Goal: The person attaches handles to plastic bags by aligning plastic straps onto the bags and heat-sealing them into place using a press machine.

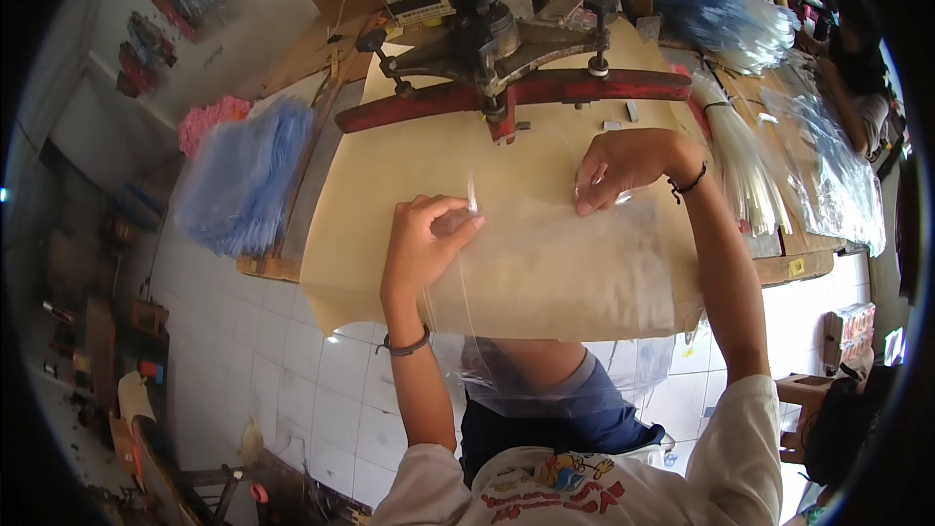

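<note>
A clear plastic sheet [575, 282] spreads over the brown paper [360, 244] on the table and hangs past its front edge above my lap. My left hand [426, 239] pinches the sheet's upper left part between thumb and forefinger, with a bit of plastic sticking up from the pinch. My right hand [628, 166] is bent down at the upper right of the sheet, fingers curled together on its edge. Just beyond both hands stands a press with a red bar [584, 87] and a dark metal frame. Small metal blocks [612, 125] lie under the bar.
Blue-tinted plastic sheets [248, 175] are stacked at the left, beside a pink bundle [211, 122]. On the right lie a tied bundle of pale strips [745, 170] and clear plastic [828, 175]. More plastic [711, 5] is piled at the back right. Another person [857, 68] sits at far right.
</note>
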Demonstrator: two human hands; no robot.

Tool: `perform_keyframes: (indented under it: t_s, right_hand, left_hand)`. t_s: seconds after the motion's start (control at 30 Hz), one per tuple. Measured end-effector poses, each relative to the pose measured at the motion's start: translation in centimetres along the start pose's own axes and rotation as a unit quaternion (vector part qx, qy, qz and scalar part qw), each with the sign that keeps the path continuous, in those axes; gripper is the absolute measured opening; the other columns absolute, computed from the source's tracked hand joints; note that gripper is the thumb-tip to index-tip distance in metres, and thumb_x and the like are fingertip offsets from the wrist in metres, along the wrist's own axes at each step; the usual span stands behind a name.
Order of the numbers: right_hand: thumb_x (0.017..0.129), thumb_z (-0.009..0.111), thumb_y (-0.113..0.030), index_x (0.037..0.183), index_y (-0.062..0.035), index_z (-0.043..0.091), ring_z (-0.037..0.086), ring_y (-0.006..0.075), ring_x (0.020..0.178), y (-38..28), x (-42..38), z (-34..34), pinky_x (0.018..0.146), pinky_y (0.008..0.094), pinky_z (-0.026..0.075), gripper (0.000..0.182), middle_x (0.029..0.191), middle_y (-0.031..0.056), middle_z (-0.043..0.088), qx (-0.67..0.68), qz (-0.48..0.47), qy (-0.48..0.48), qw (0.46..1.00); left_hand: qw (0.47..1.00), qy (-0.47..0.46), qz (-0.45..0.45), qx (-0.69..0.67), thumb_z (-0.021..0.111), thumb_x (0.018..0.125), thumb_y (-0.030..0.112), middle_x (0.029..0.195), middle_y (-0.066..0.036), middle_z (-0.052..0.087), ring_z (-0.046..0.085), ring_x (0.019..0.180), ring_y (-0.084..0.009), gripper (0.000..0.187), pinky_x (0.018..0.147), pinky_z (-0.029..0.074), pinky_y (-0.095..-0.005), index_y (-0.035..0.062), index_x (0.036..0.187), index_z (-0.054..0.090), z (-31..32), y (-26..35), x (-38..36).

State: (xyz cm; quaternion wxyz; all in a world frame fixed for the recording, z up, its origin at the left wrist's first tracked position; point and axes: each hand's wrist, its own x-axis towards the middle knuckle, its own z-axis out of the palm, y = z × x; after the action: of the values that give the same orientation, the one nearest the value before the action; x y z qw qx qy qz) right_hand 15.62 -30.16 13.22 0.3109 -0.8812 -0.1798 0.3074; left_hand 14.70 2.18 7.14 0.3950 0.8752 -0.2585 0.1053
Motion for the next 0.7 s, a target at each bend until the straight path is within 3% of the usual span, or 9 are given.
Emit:
perform_keyframes:
  t_s: [0.33,0.6,0.7]
  right_hand:
    - [0.092,0.074,-0.038,0.106,-0.0022,0.072,0.074,0.0144,0.088,0.0,-0.5,-0.6,0.073,0.0287,0.054,0.039,0.101,0.0076,0.077,-0.007,-0.026,-0.022,0.999]
    - [0.09,0.078,-0.033,0.114,-0.0001,0.068,0.072,0.0156,0.096,0.3,-0.5,-0.8,0.075,0.03,0.054,0.042,0.105,0.0084,0.077,-0.016,-0.027,-0.024,0.999]
    - [0.089,0.079,-0.034,0.114,0.0001,0.067,0.072,0.0153,0.096,0.1,-0.4,-1.0,0.074,0.0303,0.054,0.043,0.103,0.0082,0.077,-0.041,-0.027,-0.028,0.998]
  left_hand:
    - [0.999,-0.008,0.038,-0.036,0.075,0.087,0.014,0.086,-0.01,0.074,0.069,0.078,-0.0212,0.014,0.081,0.049,-0.0331,0.0014,0.091,0.074,0.1,-0.6,-0.2]
    - [0.998,-0.019,0.023,-0.047,0.07,0.087,0.007,0.089,-0.012,0.073,0.068,0.083,-0.0205,0.013,0.081,0.053,-0.0323,-0.0041,0.095,0.072,0.0,-0.9,-0.2]
    - [0.997,-0.003,0.031,-0.064,0.073,0.084,0.01,0.086,-0.011,0.074,0.07,0.078,-0.0214,0.012,0.082,0.049,-0.0335,0.0007,0.092,0.075,0.1,-1.0,-0.1]
